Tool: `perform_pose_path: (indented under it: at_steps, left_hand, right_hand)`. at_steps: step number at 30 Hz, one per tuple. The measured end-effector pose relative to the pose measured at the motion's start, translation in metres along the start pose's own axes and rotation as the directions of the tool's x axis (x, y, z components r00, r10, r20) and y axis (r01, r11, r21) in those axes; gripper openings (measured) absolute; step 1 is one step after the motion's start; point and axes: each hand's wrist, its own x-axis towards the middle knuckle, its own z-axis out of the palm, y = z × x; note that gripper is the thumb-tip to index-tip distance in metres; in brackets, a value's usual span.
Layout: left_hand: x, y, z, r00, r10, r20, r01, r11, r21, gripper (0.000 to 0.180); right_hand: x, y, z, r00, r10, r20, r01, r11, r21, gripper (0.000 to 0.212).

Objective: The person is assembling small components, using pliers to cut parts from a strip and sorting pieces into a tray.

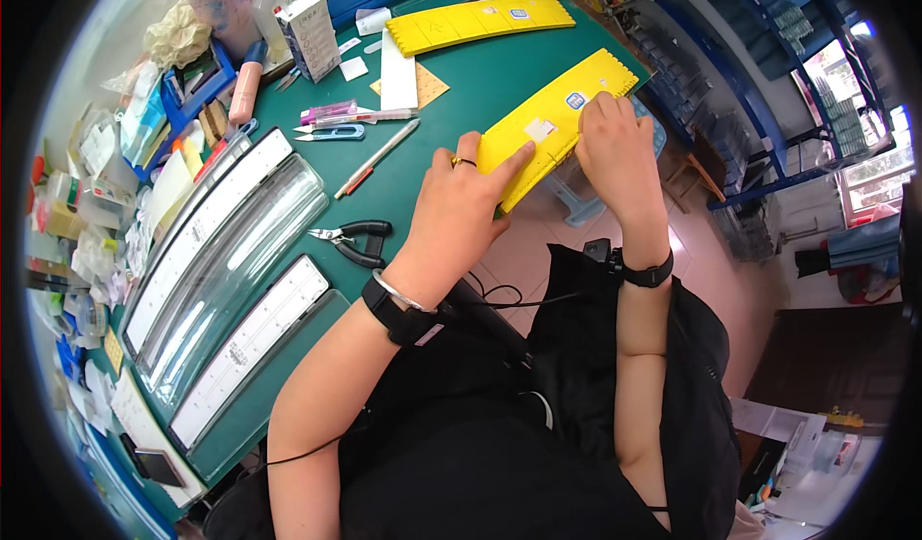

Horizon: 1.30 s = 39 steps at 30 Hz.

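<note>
Extending to the right of the landmark, the held yellow panel, is a room with a pinkish tiled floor (706, 324) and blue metal-framed racks (749, 194). A green smooth-faced worktable (490, 79) spreads left of the held panel and beyond it. Well left of the held panel, a long, curved, clear plastic cover (230, 261) lies beside a long white strip (206, 242); a second white strip (252, 350) lies nearer the person.

The held panel, a yellow, flat, oblong piece with a notched end (562, 122), is at the table's near edge; whether it touches the table cannot be told. A second yellow, slightly curved, notched panel (480, 26) lies beyond it, apart.

The left hand (466, 189) grips the held panel's left end, covering part of it. The right hand (619, 146) is curled against the right end; whether its hidden fingertips hold anything else cannot be told.

Beyond and left of the held panel stands a white rectangular carton (307, 36). Left of the held panel lie black-handled metal cutting pliers (360, 240), a slim silver-coloured pen (379, 159) and light-blue-handled snips (331, 132).
</note>
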Motion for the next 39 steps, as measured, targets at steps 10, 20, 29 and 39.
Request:
perform_pose_path:
  at_steps: [10,20,29,39]
  left_hand:
    - [0.0,-0.001,0.0,1.0,0.011,-0.023,-0.012,1.0,-0.022,0.079]
    - [-0.001,-0.002,0.001,0.999,0.017,-0.028,-0.017,1.0,-0.019,0.08]
    - [-0.001,-0.003,0.0,1.0,-0.004,-0.002,0.004,1.0,-0.031,0.083]
    - [-0.002,-0.003,0.007,0.999,-0.009,-0.039,0.007,0.999,-0.046,0.086]
  right_hand:
    - [0.002,0.02,0.004,0.994,0.002,0.11,-0.035,0.954,0.297,0.011]
    - [0.003,0.011,-0.001,0.989,0.036,0.143,-0.059,0.985,0.16,0.013]
    - [0.004,0.001,0.007,0.996,-0.084,0.035,0.082,0.996,0.045,0.019]
    - [-0.003,0.009,0.016,0.997,-0.074,0.005,0.068,0.944,0.322,0.022]
